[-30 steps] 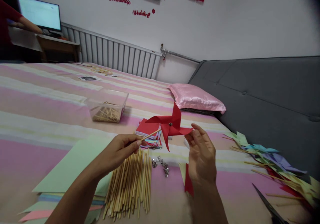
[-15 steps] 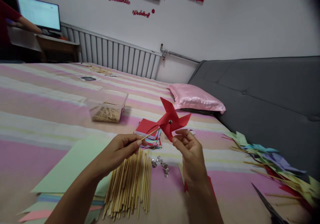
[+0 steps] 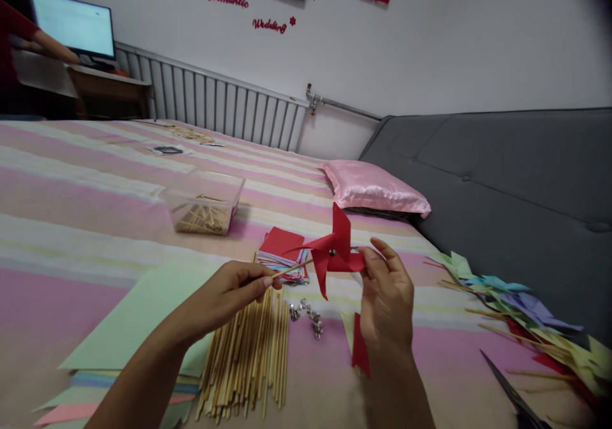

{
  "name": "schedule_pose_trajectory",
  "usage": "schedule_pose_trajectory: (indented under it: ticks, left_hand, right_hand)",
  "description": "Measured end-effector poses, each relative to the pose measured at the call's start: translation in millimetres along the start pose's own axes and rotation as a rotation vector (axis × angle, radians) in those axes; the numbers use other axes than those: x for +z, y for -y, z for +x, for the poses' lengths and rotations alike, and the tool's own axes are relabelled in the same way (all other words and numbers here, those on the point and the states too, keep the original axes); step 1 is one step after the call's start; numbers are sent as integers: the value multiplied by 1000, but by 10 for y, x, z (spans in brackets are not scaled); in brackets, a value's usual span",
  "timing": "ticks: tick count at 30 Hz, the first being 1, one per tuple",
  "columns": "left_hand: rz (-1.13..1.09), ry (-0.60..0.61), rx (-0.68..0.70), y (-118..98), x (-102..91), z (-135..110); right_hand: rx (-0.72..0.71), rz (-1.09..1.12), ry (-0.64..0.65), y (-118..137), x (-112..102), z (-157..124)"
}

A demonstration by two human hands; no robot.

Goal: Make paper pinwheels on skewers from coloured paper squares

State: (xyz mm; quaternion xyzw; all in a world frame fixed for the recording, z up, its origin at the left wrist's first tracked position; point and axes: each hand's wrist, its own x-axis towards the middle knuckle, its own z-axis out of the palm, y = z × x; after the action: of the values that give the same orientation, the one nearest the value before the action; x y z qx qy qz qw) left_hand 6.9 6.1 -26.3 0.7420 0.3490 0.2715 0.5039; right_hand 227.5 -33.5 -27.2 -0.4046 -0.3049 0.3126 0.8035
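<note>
A red paper pinwheel [image 3: 340,241] with a silver pin at its centre is held up over the bed. Between its thumb and fingers my left hand [image 3: 241,283] grips the thin wooden stick [image 3: 294,268] of this pinwheel. At the right blade, the fingertips of my right hand [image 3: 388,289] close on the paper's tip, while its other fingers are loosely raised. Beneath my left hand lies a bundle of wooden sticks [image 3: 251,352]. Small silver pins [image 3: 313,320] are scattered beside the bundle. Behind the pinwheel is a stack of square paper [image 3: 283,244], red on top.
A clear plastic box [image 3: 205,203] holds short sticks. Coloured paper sheets [image 3: 138,314] lie at left, finished pinwheels [image 3: 535,308] and scissors [image 3: 514,397] at right. Red and yellow paper pieces [image 3: 361,346] rest near my right wrist. Farther back are a pink pillow [image 3: 375,187] and a person's arm [image 3: 55,48].
The pinwheel's blades have turned and the pinwheel sits slightly lower. My right hand has shifted right, from the lower blade to the one on the right. My left hand keeps its grip.
</note>
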Motion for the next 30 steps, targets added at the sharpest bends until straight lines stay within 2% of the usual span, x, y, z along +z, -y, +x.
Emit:
schedule_pose_trajectory:
  ticks: [2, 6, 11, 16, 22, 30]
  left_hand:
    - [-3, -6, -4, 8, -1, -5]
    - [-27, -32, -4, 23, -11, -3]
    - [-2, -19, -14, 12, -4, 0]
    - [28, -3, -15, -4, 21, -3]
    - [43, 13, -5, 24, 43, 6]
    - [75, 29, 27, 47, 95, 32]
  right_hand:
    - [2, -13, -22, -13, -13, 8]
    - [16, -43, 19, -37, -11, -8]
    - [-33, -99, 132, -20, -4, -49]
    - [-12, -138, 254, -29, 31, -85]
    - [4, -176, 203, -52, 35, -75]
    - [-43, -268, 152, -103, 18, -45]
